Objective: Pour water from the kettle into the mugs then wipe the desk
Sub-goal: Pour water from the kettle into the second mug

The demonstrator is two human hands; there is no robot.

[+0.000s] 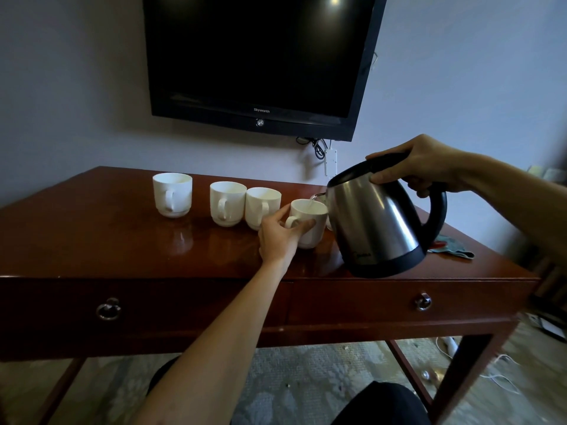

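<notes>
**Water going into the nearest mug**

Nearest, the left hand point(277, 237) curls its fingers round the handle side of a white ceramic mug point(307, 222) that stands on the glossy dark-red wooden desk point(122, 253), probably to keep it from shifting under the stream. Just to its right, the right hand point(426, 167) grips the black handle of a brushed-steel electric kettle point(376, 222), tilted so its spout hangs over the mug's rim; a thin stream seems to fall in. A crumpled greenish cloth point(454, 248) lies behind the kettle, likely kept for wiping. Farther left, three more white mugs point(228, 204) wait in a row. A black wall-mounted television point(260, 56) hangs beyond.
</notes>
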